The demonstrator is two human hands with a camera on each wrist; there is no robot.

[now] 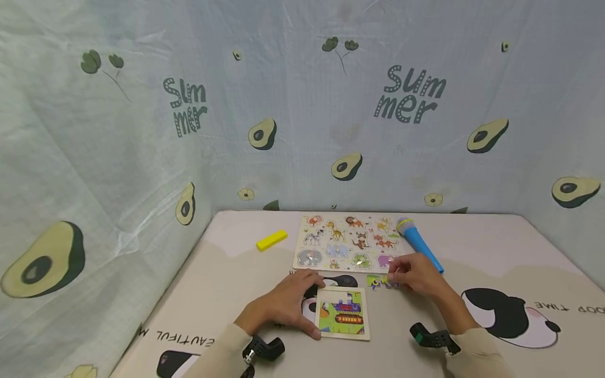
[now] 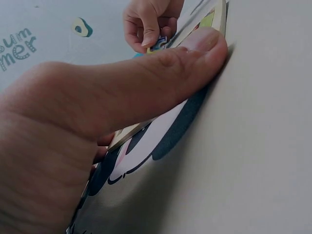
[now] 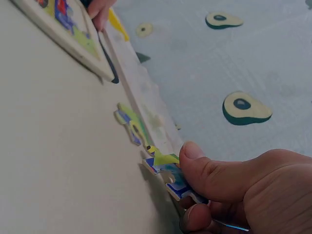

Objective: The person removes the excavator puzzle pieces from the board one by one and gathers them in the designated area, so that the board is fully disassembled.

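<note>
A pale cloth backdrop (image 1: 293,94) printed with avocados, small flowers and "summer" lettering rises well beyond the framed puzzle (image 1: 342,315). The table (image 1: 236,273) extends on every side of that puzzle, its light surface printed with lettering and black-and-white animal heads. The animal board (image 1: 348,242) lies flat beyond the puzzle, with rows of pictures including a zebra, a giraffe and elephants.

The person's left hand (image 1: 288,299) is at the puzzle's left side, thumb and fingers spread apart, the thumb at the near corner and the fingers toward the far one. The right hand (image 1: 416,273), beyond and to the right of the puzzle, has its thumb and fingers together, clamped on a small piece. Both wrists come out of beige sleeves and carry black devices, one to each side of the puzzle.

The framed puzzle itself lies flat on the table, its pale rim around a purple and red vehicle on green; a bare area shows in its far part. The blue microphone (image 1: 423,247) lies farther off to the puzzle's right, beside the animal board. The yellow block (image 1: 271,240) lies farther off to its left. Just beyond the puzzle's far right corner is a loose piece (image 3: 129,122) in green and purple. Near that, still farther right of the puzzle, the right hand pinches the held piece (image 3: 181,183), coloured blue and green.
</note>
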